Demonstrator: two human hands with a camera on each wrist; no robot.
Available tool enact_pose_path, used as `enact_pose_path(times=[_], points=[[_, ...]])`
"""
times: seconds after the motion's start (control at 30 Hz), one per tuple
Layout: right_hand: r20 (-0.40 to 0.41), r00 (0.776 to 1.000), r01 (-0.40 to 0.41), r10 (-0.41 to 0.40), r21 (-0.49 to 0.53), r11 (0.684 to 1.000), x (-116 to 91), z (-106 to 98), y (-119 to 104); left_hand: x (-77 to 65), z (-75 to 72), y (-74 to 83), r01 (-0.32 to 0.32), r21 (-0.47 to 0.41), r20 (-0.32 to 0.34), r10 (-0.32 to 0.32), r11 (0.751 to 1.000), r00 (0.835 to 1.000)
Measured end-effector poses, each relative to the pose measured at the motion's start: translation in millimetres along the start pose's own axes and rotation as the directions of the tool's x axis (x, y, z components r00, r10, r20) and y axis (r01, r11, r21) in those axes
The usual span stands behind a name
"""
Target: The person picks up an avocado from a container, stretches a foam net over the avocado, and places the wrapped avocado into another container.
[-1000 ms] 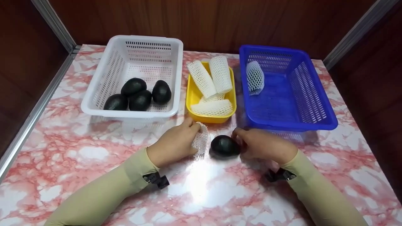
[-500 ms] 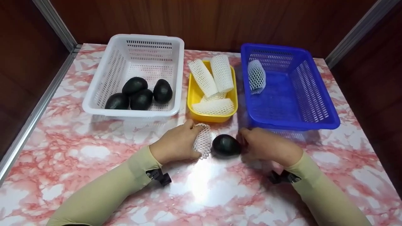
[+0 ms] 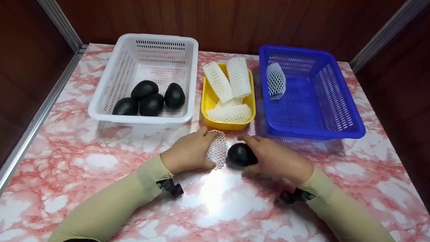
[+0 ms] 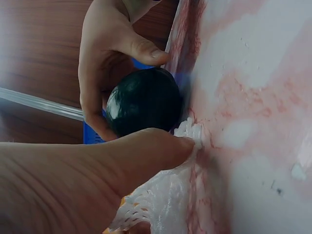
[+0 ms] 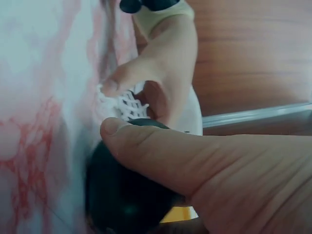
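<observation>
Your right hand (image 3: 277, 158) has just spread from one end of the avocado (image 3: 239, 154) to curl around its sides, which likely steadies it facing the net (image 3: 217, 150) your left hand (image 3: 188, 150) holds. The avocado sits on the counter (image 3: 235, 211) between the two.

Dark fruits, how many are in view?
5 visible: four dark fruits lie in the white basket, one sits in the right hand. The mesh sleeve in the blue basket may hide another.
</observation>
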State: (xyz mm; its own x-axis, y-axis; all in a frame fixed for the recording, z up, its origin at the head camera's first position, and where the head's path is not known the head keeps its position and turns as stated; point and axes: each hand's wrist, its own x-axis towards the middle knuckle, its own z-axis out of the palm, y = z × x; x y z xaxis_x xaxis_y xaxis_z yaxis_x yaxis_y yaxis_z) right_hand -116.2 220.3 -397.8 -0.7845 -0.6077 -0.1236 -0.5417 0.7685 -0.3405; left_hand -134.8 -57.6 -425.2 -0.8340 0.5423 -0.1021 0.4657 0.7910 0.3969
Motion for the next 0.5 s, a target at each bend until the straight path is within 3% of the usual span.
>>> enact_pose_path(times=[0.3,0.5], points=[[0.009,1.000,0.010,-0.010,-0.037,0.999,3.6,5.2,-1.2,2.3,-0.6,0.0,0.005,-0.015,0.013,-0.005,1.000,1.000],[-0.084,0.996,0.027,-0.028,-0.005,1.000,7.2,5.0,-2.7,1.3,-1.4,0.7,0.002,-0.023,0.016,-0.001,1.000,1.000]])
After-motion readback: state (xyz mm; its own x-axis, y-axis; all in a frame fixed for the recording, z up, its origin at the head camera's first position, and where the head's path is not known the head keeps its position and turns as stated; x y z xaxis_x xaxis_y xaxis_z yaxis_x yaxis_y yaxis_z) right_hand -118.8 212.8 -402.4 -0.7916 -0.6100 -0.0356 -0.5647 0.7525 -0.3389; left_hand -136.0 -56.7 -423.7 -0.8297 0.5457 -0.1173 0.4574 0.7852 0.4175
